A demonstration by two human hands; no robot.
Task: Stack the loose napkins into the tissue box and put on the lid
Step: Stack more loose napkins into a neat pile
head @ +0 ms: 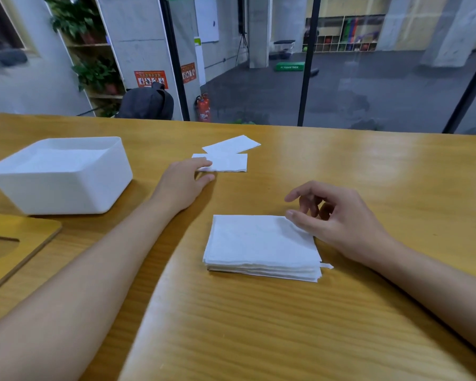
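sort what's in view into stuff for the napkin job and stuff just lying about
For the job: napkin stack; nearer loose napkin, touched by the left hand; farther loose napkin; white tissue box; wooden lid; right hand at the stack's corner.
Just lying about: black backpack; red fire extinguisher; potted plants, all beyond the table.

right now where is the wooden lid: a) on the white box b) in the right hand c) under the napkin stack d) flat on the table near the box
d: the wooden lid lies flat on the table, nearer the camera than the open white box, with nothing on it.
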